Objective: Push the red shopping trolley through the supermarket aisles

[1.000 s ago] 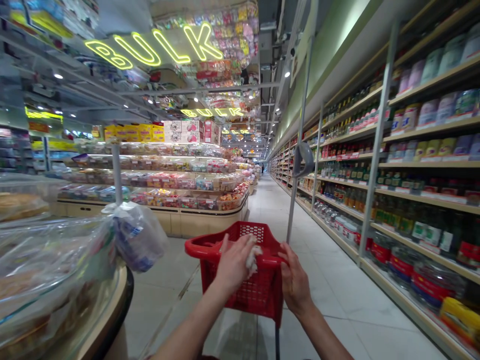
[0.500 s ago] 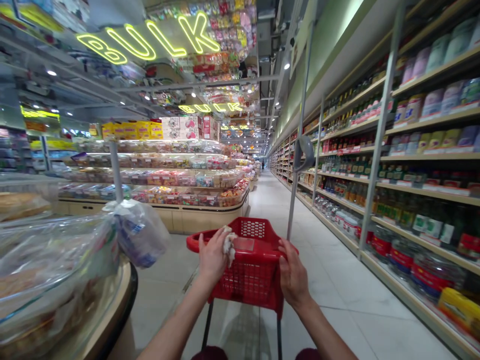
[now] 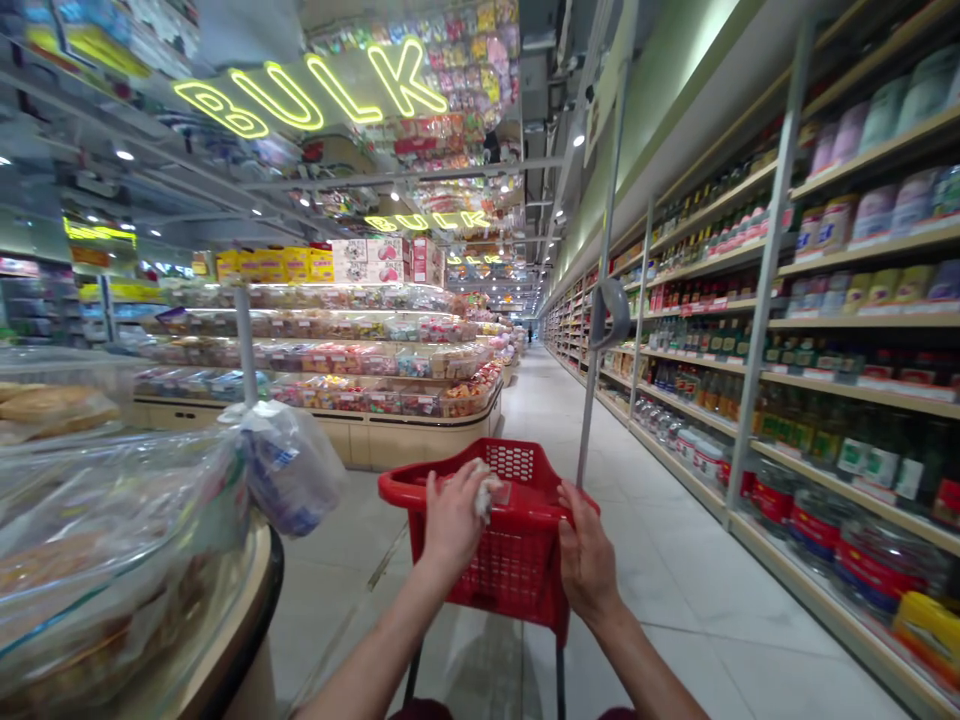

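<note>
A red plastic shopping cart point(image 3: 517, 575) stands right in front of me, with mesh walls and thin dark legs. My left hand point(image 3: 454, 525) is closed around a crumpled whitish wipe or tissue point(image 3: 484, 503) and rests with it on the cart's handle, left of the middle. At the right end of the handle, my right hand point(image 3: 586, 550) presses its fingers together against the red rim. Between the hands a small clear-covered panel point(image 3: 504, 493) shows on the handle. The basket's floor is mostly hidden.
Shelves point(image 3: 840, 380) of bottles and jars line the right side. A metal pole point(image 3: 585, 420) with a grey holder rises beyond the cart. On the left are a counter point(image 3: 259, 620) under clear plastic, a hanging plastic bag point(image 3: 289, 470) and a candy display point(image 3: 360, 440).
My left hand has slid to the right along the handle with the crumpled wipe. My right hand stays at the right end. The view has shifted slightly.
</note>
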{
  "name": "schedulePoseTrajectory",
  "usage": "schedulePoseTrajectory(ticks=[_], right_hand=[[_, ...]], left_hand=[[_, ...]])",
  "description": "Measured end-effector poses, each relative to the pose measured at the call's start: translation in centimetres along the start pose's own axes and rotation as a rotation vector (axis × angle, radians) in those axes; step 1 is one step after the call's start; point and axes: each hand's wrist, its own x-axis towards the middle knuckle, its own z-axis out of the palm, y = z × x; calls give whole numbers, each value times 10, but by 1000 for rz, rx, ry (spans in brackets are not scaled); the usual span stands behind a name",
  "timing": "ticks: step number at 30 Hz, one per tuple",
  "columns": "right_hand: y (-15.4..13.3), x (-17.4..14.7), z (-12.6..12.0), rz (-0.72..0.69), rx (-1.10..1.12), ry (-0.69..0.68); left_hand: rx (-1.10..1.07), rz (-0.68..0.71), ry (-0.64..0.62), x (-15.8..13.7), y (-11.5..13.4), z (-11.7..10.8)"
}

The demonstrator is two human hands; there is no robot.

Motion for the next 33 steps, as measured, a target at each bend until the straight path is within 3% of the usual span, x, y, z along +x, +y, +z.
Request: schedulePoseTrajectory(ticks=[3,5,7,9,11,12,17,19,22,24,26,30,33], right_hand=[[2,0,-1,-9,-26,-3],[5,1,-4,-1,-18,-27],[6,1,-6,6,2,-56],[6,1,-5,0,7,-62],[5,0,-2,-14,-6,-41],[4,-1,0,-23,-16,-28],[5,0,-2,-50,-33,-34],[7,0,-4,-42,-20,-59],[6,0,-4,-44,-23,-61],[4,0,-1,-56,-45,-30],[3,-1,1,-67,-64,-6],[7,-1,-1,-61,-62,-28],[9,-1,-4,-45,-44,-69]], left_hand=[[-53,309,-40,-4,30,13],[-66,377,-44,-4,31,16],[-62,258,-34,-2,12,10],[-36,35,6,0,-13,0],[-10,-108,41,1,-23,-6],[-10,-97,37,0,-19,-6],[-85,322,-79,-6,17,7],[-77,270,-67,-6,4,3],[-9,-7,6,-5,-39,-11],[37,-122,44,-6,-54,-16],[39,-60,35,-8,-47,-14],[-8,227,-26,-11,-21,-6],[18,111,-14,-10,-48,-12]])
